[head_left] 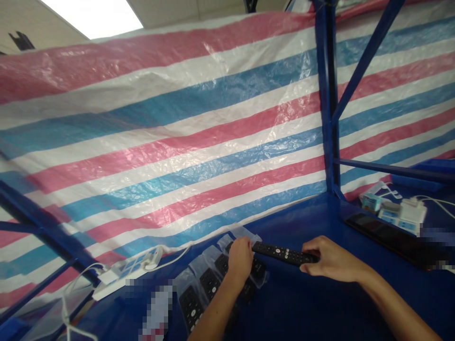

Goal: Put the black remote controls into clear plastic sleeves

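At five o'clock, the right hand (323, 257) grips a loose remote (280, 252); whether the left hand (241, 258), at its nine-o'clock end, grips too, I cannot tell. Several bagged remotes (208, 283) toward seven o'clock look done; one seems left.

We look through a single head-worn camera, forward over the blue tabletop (298, 308), with the left hand (241, 259) and right hand (329, 258) close in the near part; the striped sheet (199, 142) spans the far side, the ceiling light (101, 16) high at left.
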`<state>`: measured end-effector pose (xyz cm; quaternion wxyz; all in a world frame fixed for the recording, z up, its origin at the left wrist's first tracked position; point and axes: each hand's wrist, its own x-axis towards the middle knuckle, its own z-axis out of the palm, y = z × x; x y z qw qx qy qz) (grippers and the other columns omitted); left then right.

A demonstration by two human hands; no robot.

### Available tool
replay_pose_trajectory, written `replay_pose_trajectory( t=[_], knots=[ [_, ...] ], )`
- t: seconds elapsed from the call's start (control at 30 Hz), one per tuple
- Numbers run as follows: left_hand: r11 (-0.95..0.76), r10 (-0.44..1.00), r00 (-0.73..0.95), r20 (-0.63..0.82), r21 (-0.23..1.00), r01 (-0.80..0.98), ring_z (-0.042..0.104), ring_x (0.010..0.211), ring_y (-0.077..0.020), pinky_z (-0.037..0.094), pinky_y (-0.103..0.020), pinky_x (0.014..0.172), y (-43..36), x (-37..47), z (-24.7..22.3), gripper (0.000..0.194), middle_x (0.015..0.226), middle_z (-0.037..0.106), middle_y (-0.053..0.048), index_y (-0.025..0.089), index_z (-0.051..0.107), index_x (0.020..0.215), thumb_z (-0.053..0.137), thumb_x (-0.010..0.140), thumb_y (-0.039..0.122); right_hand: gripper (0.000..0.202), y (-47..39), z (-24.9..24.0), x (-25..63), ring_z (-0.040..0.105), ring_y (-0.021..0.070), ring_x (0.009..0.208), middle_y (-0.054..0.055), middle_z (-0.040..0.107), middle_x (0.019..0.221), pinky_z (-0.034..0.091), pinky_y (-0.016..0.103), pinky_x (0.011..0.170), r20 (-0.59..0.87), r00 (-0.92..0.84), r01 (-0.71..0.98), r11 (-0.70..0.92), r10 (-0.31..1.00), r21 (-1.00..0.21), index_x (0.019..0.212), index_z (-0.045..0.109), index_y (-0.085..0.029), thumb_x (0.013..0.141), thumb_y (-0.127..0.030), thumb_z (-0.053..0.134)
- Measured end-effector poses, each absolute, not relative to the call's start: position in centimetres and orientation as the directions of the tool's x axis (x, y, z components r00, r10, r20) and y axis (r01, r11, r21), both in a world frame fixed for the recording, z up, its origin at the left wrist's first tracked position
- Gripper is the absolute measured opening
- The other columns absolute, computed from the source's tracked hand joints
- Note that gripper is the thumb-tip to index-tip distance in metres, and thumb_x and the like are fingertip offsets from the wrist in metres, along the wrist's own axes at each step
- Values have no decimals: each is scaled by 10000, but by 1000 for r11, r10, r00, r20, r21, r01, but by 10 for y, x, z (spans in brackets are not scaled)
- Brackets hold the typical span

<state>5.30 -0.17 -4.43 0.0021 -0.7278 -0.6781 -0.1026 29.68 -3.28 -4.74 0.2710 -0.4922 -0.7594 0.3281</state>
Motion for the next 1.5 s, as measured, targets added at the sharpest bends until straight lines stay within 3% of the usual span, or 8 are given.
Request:
replay_pose_trajectory(
  t=[0.17,0.27,0.5,0.7,0.83,1.0,1.23,1.5],
  knots=[
    [-152,982,126,139,193,969,618,914,-178,396,-277,839,-8,54,-45,212,915,689,-64,163,679,831,487,832,74,228,-32,-50,300,408,104,531,-51,433,525,263,225,480,126,-379,559,336,917,-758,567,583,-165,659,-367,640],
    [-170,981,142,131,245,954,631,832,-155,405,-255,779,-9,53,-47,234,834,698,-38,179,691,787,492,817,61,240,-34,-47,303,414,107,532,-47,430,523,261,225,478,116,-372,599,334,921,-728,553,578,-165,650,-373,649],
    [-123,986,79,149,312,942,628,760,-137,399,-237,710,-8,51,-51,206,790,704,-34,173,702,793,509,864,173,247,-38,-44,303,409,100,509,-45,440,509,245,223,459,95,-400,611,342,912,-714,521,567,-165,633,-363,661],
    [-142,982,109,151,230,963,607,840,-163,390,-261,778,-15,56,-54,245,868,678,-47,171,667,830,434,906,174,237,-38,-48,296,442,113,511,-26,515,515,244,232,466,99,-367,681,340,925,-649,546,615,-168,635,-385,658],
    [-189,976,166,144,165,968,569,978,-191,374,-287,880,-21,64,-61,284,982,646,-77,153,630,928,352,908,98,224,-41,-45,286,473,127,501,-12,542,515,230,246,472,124,-336,744,344,934,-573,536,604,-190,653,-379,636],
    [-262,958,254,137,48,964,537,1013,-205,372,-310,907,-21,70,-72,317,1048,612,-86,140,586,1002,334,858,14,257,-46,-46,271,495,131,476,2,576,512,211,258,481,153,-298,805,334,942,-491,486,550,-201,653,-371,647],
    [-245,958,226,176,95,965,537,983,-193,398,-304,860,-9,69,-73,285,995,599,-78,152,560,976,307,893,50,173,-45,-52,273,564,157,572,10,646,639,253,253,521,203,-347,800,402,916,-445,554,583,-209,635,-333,673],
    [-298,935,282,214,46,954,523,1025,-202,393,-316,894,-14,64,-70,290,1013,589,-73,161,554,988,321,876,29,183,-46,-54,269,584,162,590,14,665,652,275,255,533,222,-306,795,377,926,-475,580,600,-209,684,-355,635]
  ],
)
